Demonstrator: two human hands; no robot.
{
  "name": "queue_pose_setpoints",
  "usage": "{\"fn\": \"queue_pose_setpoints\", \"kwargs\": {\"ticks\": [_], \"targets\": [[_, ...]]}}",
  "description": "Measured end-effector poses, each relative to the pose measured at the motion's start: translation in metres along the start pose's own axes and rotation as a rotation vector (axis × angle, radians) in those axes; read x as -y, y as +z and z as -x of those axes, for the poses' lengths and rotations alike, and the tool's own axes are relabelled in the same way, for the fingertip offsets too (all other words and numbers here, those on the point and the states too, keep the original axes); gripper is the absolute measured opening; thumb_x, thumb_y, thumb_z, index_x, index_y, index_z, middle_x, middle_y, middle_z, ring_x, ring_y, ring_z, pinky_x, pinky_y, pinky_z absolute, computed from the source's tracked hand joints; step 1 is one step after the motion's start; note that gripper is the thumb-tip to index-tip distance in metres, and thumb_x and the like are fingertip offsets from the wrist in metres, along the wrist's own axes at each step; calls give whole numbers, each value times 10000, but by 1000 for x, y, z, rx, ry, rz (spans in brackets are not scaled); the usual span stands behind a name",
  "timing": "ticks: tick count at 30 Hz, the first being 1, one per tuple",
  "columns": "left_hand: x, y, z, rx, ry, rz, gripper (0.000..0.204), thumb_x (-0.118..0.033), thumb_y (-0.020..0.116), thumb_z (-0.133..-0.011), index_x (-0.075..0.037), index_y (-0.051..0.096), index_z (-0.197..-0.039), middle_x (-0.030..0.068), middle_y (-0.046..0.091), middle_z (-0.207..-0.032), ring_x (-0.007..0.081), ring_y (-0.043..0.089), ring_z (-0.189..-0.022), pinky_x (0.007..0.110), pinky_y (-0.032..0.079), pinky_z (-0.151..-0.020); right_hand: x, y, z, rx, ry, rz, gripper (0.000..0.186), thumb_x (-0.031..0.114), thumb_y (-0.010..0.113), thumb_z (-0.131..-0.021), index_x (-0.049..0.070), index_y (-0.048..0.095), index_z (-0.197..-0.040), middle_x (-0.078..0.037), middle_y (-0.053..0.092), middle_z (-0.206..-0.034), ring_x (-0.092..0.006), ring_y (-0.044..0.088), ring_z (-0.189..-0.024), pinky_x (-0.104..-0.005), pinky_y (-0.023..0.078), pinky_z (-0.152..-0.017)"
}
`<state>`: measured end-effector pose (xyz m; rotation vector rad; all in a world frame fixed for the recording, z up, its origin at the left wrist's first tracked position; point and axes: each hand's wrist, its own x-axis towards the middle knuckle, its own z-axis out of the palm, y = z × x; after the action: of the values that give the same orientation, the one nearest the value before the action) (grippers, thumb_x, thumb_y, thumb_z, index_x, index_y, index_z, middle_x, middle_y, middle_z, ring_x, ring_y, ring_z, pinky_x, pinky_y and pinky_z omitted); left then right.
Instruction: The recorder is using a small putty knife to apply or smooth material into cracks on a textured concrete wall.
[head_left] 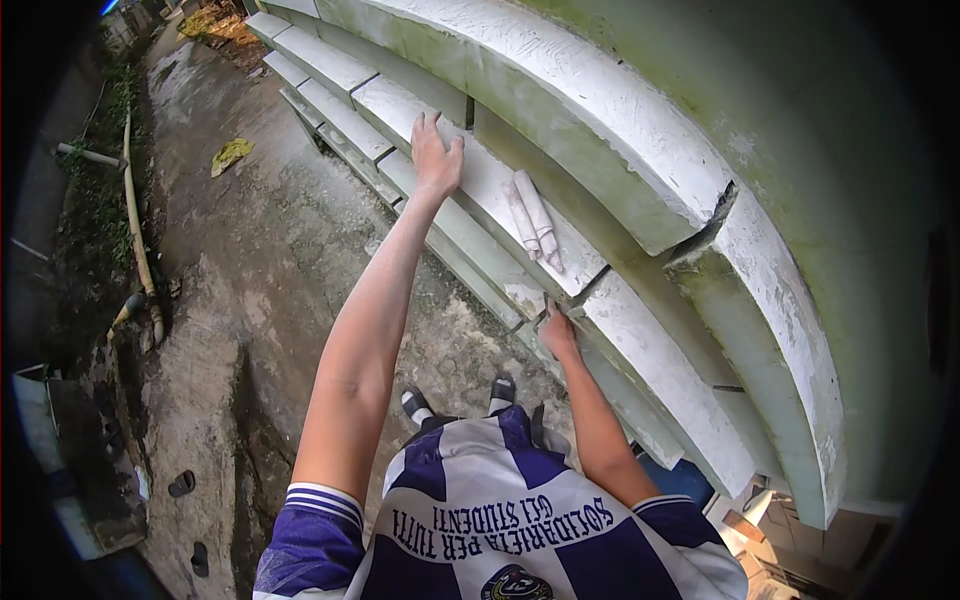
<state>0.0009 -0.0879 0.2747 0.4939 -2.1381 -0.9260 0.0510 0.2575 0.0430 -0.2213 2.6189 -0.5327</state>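
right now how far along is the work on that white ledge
Done: hard to tell; two rolled white sheets lie on the white ledge. In hand: the left hand rests flat on the ledge, and the right hand presses a small tool at a joint. Left: further cracked joints look unworked.

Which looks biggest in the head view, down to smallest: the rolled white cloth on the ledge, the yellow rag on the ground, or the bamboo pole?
1. Bamboo pole, longest by far.
2. Rolled white cloth.
3. Yellow rag, though it lies farther off, so its true size is unsure.
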Motion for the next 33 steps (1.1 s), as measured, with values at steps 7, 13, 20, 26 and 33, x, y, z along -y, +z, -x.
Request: {"fn": "queue_pose_setpoints", "kwargs": {"ticks": [7,13,20,26,33], "targets": [[-8,37,-4,24,-340,-246,602,-197,479,-884,68,283,-1388,298,184,-1479,402,145,-1399,441,95,-1157,34,-22,40,130,50,-26,671,53,467,-800,187,330,-1442,-265,545,-1232,-408,539,-1133,-445,438,-957],[-20,45,6,-225,-149,-150,545,-89,429,-869,104,312,-1365,318,274,-1434,453,188,-1371,464,105,-1158,32,-32,57,112,50,-10,656,36,434,-832,201,305,-1453,-264,577,-1163,-408,568,-1081,-473,461,-919],[-16,44,3,-131,-127,-259,539,-76,450,-866,109,316,-1354,339,256,-1428,471,173,-1368,489,99,-1153,21,-28,52,91,-10,-54,768,31,556,-744,202,315,-1452,-263,596,-1139,-397,583,-1061,-447,468,-921],[-25,49,7,-45,-105,-363,574,-126,487,-863,100,308,-1360,333,246,-1433,485,164,-1365,510,85,-1148,8,-27,61,7,16,-146,784,9,520,-713,255,353,-1439,-235,579,-1214,-343,578,-1105,-395,466,-924],[-22,43,11,-44,-74,-457,593,-173,505,-868,89,316,-1366,306,237,-1451,461,179,-1370,506,88,-1148,54,-41,68,243,338,-442,778,9,505,-730,248,330,-1450,-275,565,-1195,-387,548,-1129,-430,445,-943]]}}
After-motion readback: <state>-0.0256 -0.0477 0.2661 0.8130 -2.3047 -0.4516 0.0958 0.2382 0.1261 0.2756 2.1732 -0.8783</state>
